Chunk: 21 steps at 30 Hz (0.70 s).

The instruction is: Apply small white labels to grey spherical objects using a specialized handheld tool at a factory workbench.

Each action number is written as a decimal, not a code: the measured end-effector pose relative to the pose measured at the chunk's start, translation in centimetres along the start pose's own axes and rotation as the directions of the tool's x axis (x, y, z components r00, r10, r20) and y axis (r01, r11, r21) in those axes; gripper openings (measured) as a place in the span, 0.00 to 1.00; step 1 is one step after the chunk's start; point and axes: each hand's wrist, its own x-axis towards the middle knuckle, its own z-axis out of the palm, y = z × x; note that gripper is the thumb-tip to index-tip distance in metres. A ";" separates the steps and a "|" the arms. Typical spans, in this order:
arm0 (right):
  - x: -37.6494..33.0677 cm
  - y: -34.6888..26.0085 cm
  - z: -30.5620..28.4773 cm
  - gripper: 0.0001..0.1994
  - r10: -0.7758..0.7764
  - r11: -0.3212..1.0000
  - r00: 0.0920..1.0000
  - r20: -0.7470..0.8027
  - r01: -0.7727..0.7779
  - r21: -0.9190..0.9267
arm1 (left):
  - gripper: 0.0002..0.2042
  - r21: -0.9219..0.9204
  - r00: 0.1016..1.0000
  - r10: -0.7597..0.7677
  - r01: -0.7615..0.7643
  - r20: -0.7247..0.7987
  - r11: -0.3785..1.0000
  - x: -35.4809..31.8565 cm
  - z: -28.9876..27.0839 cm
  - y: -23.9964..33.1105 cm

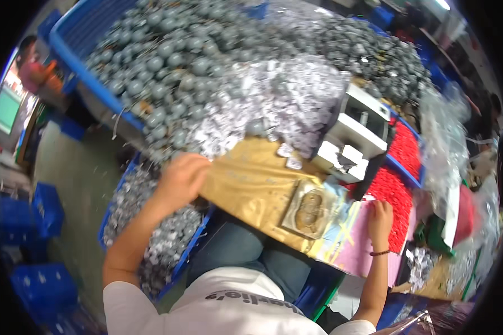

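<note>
Two bare hands work at a crowded bench: the left hand (180, 177) lies curled over the nine o'clock corner of a gold board (251, 184), fingers bent down onto its edge, while the right hand (380, 219) rests flat and spread on a pink sheet (369, 245) at four o'clock. Whether either hand pinches anything small I cannot tell. One clear packet (309, 209) with a brownish piece inside sits on the gold board between the hands. Steadying that board from its edge seems wise, since a heap of silver wrappers (274, 106) crowds it from twelve o'clock. Grey balls (167, 61) beyond are too many to count; red pieces (402, 151) fill two blue trays (411, 177) at two o'clock, and one white machine (355, 134) stands beside them.
</note>
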 end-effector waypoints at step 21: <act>0.3 -0.1 -2.0 0.06 0.093 0.990 0.994 -0.059 -0.086 0.112 | 0.12 0.125 0.847 0.393 -0.461 0.358 0.879 9.0 13.3 0.3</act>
